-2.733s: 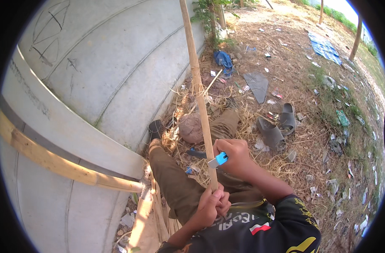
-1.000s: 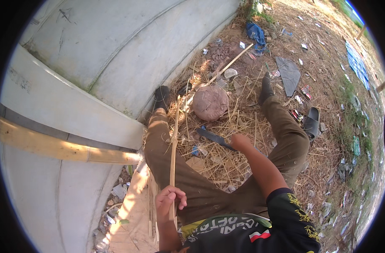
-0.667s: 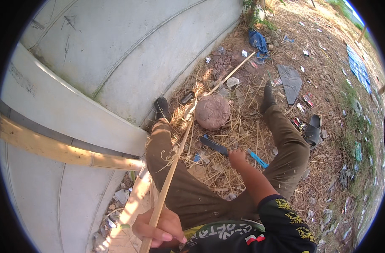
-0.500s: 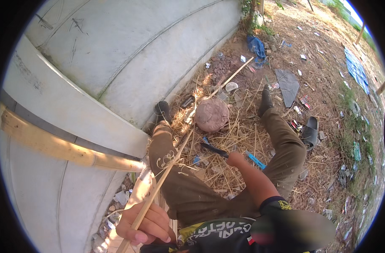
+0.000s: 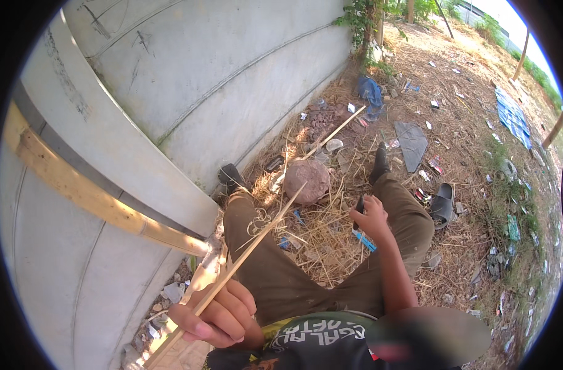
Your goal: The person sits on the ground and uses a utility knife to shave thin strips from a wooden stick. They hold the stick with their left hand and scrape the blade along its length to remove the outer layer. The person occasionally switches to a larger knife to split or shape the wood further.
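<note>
My left hand (image 5: 216,313) is closed around a long pale strip of bamboo (image 5: 252,245), low at the front left. The strip slants up and away to the right, its pointed far end overlapping a round reddish-brown block (image 5: 306,180) in the picture. Curled thin shavings hang from its middle, above my left leg. Over by my right knee, my right hand (image 5: 372,217) grips a dark knife (image 5: 359,207), seen nearly end-on, so most of the blade cannot be made out. The knife is apart from the strip.
A concrete wall (image 5: 189,80) and a thick bamboo pole (image 5: 90,185) stand on the left. Straw and offcuts (image 5: 324,259) cover the ground between my legs. Another pale stick (image 5: 340,129) lies beyond the block. A grey sandal (image 5: 442,205) and scattered litter lie to the right.
My right hand has moved up and to the right, turning the knife away from the strip. The strip's far end has lifted and shifted right, now overlapping the block.
</note>
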`<state>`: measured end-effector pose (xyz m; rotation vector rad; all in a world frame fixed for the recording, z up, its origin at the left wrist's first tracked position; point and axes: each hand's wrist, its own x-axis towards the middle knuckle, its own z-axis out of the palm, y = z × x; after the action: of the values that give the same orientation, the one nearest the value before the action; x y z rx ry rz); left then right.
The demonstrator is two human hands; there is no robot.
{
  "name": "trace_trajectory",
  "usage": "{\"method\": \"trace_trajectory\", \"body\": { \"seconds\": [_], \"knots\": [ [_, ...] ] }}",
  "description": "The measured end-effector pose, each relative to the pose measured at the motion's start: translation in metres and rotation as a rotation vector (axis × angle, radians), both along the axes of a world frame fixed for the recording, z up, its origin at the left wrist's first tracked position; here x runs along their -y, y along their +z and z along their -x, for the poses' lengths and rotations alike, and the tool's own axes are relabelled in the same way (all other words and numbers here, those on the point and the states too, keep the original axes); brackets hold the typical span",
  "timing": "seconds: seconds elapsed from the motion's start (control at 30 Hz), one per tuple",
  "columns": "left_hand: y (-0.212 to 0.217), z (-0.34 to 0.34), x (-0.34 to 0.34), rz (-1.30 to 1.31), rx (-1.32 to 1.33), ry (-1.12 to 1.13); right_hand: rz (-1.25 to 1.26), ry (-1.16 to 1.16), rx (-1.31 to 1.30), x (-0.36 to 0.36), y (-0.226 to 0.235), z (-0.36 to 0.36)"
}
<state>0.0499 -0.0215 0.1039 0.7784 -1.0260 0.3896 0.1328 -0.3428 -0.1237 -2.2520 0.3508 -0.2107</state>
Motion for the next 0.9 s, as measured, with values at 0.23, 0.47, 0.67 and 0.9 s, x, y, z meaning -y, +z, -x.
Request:
{"method": "trace_trajectory", "body": {
  "seconds": [0.23, 0.47, 0.67, 0.9],
  "knots": [
    [-0.015, -0.003, 0.006, -0.718, -0.157, 0.643, -0.980, 0.003, 0.157, -0.011, 0.003, 0.021],
    [0.010, -0.028, 0.035, -0.139, -0.012, 0.599, -0.769, 0.277, 0.180, -0.066, 0.100, 0.100],
    [0.008, -0.048, 0.068, -0.126, -0.113, 0.107, -0.550, 0.330, 0.084, -0.111, 0.103, 0.110],
    [0.005, -0.055, 0.084, -0.083, 0.057, -0.082, -0.345, 0.200, 0.183, -0.109, 0.072, 0.092]
  ]
}}
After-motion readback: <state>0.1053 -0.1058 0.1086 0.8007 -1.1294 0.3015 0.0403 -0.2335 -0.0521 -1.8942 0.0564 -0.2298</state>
